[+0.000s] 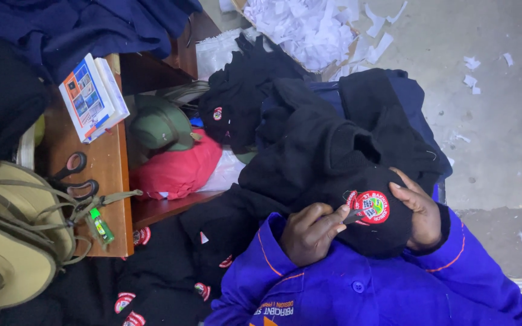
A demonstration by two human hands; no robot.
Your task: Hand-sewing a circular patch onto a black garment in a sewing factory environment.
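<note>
A black cap (370, 232) with a round red-rimmed embroidered badge (371, 207) rests on my lap, against my blue jacket (357, 290). My left hand (310, 232) has its fingers curled and pinches a small dark tool (354, 216) against the badge's left edge; I cannot make out what the tool is. Cupped around the cap's right side, my right hand (419, 211) grips it with the fingertips near the badge's top.
A heap of black garments (309, 133) lies just beyond the cap. A wooden shelf (107, 175) at left carries scissors (74, 175), a small book (92, 96), a tan bag (13, 235), a green cap (161, 124) and a red cloth (176, 169). More badged black caps (152, 284) lie below it. Paper scraps (309, 27) cover the concrete floor.
</note>
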